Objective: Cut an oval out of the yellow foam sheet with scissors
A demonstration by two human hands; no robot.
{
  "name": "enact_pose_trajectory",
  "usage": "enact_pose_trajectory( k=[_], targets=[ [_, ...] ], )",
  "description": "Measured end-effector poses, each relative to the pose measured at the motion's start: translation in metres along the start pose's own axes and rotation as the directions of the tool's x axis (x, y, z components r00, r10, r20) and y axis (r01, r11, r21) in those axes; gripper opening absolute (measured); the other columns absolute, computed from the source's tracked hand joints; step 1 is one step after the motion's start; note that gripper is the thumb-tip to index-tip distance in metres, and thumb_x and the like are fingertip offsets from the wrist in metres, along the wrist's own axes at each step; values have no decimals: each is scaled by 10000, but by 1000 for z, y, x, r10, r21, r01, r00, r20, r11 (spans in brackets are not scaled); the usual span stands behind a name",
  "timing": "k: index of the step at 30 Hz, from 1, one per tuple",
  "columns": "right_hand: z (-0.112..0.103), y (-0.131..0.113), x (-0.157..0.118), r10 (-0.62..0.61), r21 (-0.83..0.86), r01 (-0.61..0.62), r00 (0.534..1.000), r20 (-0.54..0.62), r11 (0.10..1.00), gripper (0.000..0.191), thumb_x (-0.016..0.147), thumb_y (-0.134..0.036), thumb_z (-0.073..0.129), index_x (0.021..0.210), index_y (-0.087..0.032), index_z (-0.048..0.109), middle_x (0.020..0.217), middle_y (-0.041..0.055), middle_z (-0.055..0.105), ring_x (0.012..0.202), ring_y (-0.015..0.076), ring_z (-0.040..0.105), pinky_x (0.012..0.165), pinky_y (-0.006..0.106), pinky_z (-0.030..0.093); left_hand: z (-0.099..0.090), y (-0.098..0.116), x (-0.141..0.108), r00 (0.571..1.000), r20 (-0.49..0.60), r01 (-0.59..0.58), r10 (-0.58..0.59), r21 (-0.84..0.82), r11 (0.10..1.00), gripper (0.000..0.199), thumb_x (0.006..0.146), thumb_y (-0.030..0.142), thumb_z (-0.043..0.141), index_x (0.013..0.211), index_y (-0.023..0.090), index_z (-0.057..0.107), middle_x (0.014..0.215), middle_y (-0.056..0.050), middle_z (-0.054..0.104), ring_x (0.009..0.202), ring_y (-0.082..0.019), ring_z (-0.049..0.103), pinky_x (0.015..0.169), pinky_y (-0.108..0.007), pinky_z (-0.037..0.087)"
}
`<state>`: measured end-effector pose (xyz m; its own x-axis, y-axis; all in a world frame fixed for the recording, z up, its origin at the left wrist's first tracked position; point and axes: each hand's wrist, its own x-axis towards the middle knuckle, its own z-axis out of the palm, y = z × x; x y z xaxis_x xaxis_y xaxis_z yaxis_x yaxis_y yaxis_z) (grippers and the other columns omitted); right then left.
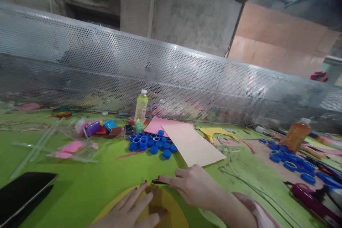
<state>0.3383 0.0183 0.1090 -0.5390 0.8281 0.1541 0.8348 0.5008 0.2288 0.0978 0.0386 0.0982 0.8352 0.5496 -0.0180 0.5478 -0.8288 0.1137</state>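
Note:
A rounded yellow sheet (175, 211) lies on the green tabletop at the bottom centre. Spread flat on it is my left hand (136, 205), fingers apart and holding nothing. My right hand (192, 185) is closed around a slim black tool (159, 181), with the index finger stretched along it. The tool's tip touches or hovers at the sheet's top edge, just right of my left fingertips; which of the two I cannot tell. Beyond my hands are several blue bottle caps (154, 149) and a cream paper sheet (193, 146) partly over a pink one (153, 126).
A black flat case (26, 192) lies at left, near clear strips and bags of coloured clay (92, 128). A yellow-green bottle (141, 107) stands behind the caps. At right are a white cord (249, 185), more blue caps, an amber bottle (297, 135) and a maroon tool (311, 199).

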Motion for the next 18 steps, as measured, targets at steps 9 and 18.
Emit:
enact_pose_trajectory(
  k=[9, 18],
  targets=[
    [-3, 2, 0, 8, 55, -8, 1000, 3, 998, 439, 975, -239, 422, 1377, -404, 486, 779, -26, 681, 561, 136, 569, 464, 301, 203, -4, 0, 2, 998, 57, 2, 0, -29, 1000, 460, 961, 506, 468, 1392, 351, 499, 1496, -85, 413, 1402, -356, 282, 1095, -573, 267],
    [-9, 1, 0, 26, 107, -28, 1000, 17, 994, 429, 981, -240, 409, 1365, -404, 506, 823, -21, 704, 606, 135, 594, 487, 299, 216, -9, -1, 6, 984, 176, -20, 30, -60, 998, 413, 952, 363, 579, 1357, 367, 502, 1474, -112, 342, 1353, -381, 259, 1044, -605, 308]
  ],
)
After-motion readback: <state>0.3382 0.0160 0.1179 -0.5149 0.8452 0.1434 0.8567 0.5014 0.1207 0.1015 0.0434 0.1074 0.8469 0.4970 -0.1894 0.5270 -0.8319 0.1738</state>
